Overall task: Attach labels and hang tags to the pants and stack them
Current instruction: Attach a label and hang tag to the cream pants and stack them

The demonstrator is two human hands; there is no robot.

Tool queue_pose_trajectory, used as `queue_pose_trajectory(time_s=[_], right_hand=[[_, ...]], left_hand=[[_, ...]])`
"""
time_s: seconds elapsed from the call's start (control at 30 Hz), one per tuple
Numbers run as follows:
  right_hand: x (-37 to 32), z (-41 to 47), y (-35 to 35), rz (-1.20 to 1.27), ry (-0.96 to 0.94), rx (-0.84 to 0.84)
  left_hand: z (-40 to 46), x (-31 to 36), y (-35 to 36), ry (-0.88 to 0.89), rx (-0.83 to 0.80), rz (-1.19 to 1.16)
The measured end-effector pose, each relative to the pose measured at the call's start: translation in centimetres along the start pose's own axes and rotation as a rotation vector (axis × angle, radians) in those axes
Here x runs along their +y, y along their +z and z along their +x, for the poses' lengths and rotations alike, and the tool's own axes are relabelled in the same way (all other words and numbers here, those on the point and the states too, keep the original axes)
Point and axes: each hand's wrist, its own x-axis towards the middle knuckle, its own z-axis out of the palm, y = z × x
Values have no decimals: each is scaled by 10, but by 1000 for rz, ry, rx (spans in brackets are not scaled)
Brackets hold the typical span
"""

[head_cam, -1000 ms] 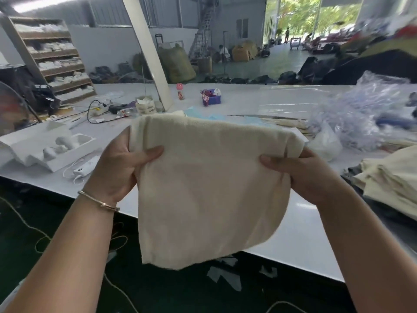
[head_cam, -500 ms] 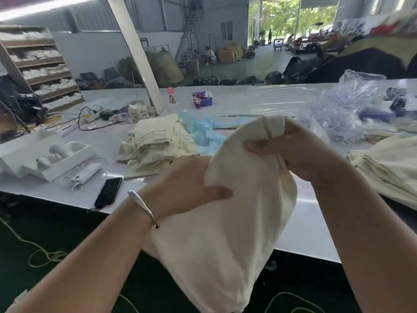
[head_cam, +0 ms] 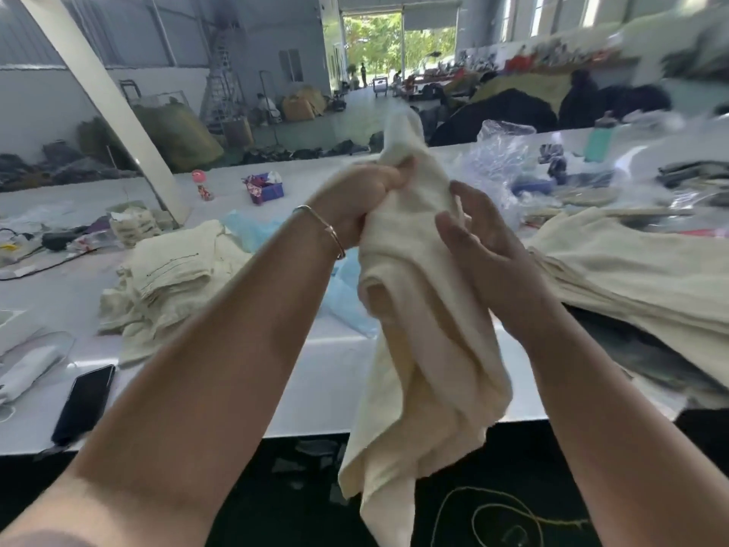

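A cream pair of pants [head_cam: 426,349] hangs bunched in the air above the white table's front edge [head_cam: 323,412]. My left hand [head_cam: 355,199] grips its upper part in a fist, a bracelet on the wrist. My right hand [head_cam: 481,246] lies against the cloth's right side with the fingers fairly straight, and the thumb touches the fabric. A stack of folded cream pants [head_cam: 169,278] lies on the table to the left. Another cream pile [head_cam: 639,270] lies to the right. No label or hang tag shows on the held pair.
A black phone [head_cam: 85,402] lies near the front left edge. Blue plastic [head_cam: 256,230] sits behind the held pants. Crumpled clear bags [head_cam: 497,159], a small purple box [head_cam: 266,189], a teal bottle [head_cam: 597,142] and cables are farther back. A slanted white post [head_cam: 106,100] rises at left.
The pants, first held spread flat between both hands, are now bunched and raised. My left hand moved up and right to grip the top. My right hand let go and rests against the side.
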Motion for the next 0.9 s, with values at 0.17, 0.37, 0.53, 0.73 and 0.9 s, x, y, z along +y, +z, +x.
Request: queue_pose_trajectory(time_s=[0.17,0.37,0.53,0.73,0.9], right_hand=[[-2,0,-49,-33,-210,179],[20,30,-86,-419,-246,274],[97,43,-46,-700,-105,72],[263,-9,27,-1063,370,-746],[319,-19,68,-1107,332,-768]], left_hand=[[25,21,56,148,-109,-252],[56,17,34,239,-77,-473],[73,-79,-64,-28,169,-264],[57,-272,-121,-620,482,158],[69,-315,-168,-656,529,282]])
